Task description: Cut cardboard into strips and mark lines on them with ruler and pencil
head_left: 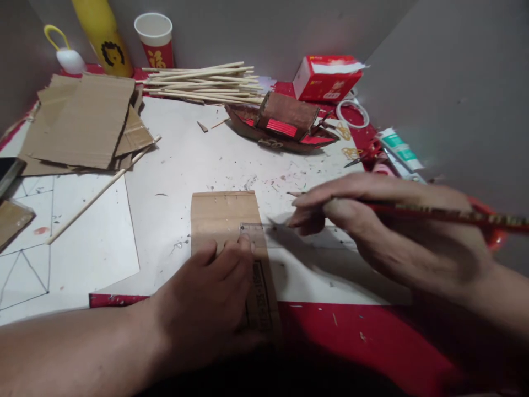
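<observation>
A strip of brown cardboard lies on the white sheet in front of me, with printed marks on its near part. Across its right edge rests a clear ruler, which runs off to the right under my other hand. Curled fingers of my left hand press the ruler's left end and the cardboard down. My right hand is closed on a dark red pencil, held above the ruler. The pencil's tip pokes out past the fingertips, clear of the cardboard. The near end of the strip is partly hidden by my left hand.
Behind stand a model boat, wooden sticks, a red tissue pack, a paper cup and a yellow bottle. Cardboard pieces pile up at left near a drawn sheet. Tubes lie at right.
</observation>
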The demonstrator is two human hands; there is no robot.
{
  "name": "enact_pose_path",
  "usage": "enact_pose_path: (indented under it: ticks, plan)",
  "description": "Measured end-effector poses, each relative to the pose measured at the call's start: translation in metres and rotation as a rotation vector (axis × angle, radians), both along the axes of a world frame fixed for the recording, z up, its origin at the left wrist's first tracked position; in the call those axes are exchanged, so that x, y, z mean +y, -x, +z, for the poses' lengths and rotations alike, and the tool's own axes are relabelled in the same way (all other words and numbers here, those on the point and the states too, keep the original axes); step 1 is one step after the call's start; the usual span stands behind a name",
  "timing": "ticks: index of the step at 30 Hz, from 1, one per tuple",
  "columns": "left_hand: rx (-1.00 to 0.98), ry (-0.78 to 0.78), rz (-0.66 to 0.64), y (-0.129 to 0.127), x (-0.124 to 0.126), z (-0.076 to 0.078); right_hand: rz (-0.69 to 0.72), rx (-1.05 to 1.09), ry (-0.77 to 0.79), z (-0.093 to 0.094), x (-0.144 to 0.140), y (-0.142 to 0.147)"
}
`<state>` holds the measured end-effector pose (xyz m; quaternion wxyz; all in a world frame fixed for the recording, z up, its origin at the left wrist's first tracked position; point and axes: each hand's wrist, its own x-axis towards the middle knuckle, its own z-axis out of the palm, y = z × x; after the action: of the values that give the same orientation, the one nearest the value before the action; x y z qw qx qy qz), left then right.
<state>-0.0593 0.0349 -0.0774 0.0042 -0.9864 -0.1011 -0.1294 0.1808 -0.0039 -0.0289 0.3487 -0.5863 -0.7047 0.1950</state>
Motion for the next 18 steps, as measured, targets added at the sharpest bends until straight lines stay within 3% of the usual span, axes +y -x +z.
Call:
enact_pose_path:
  ticks: [3,6,11,18]
  plan:
    - [0.005,0.002,0.003,0.0,0.001,-0.001,0.155,-0.29,-0.071,-0.015,-0.021,-0.022]
    - [0.018,0.003,-0.006,0.001,0.001,-0.001,0.177,-0.453,-0.098,-0.034,-0.033,-0.038]
    - [-0.001,0.008,-0.03,0.004,0.0,-0.003,0.182,-0.456,-0.113,-0.049,-0.04,-0.047]
    - [0.008,-0.012,-0.04,0.004,0.0,0.001,0.243,-0.461,-0.156,-0.041,-0.043,-0.05]
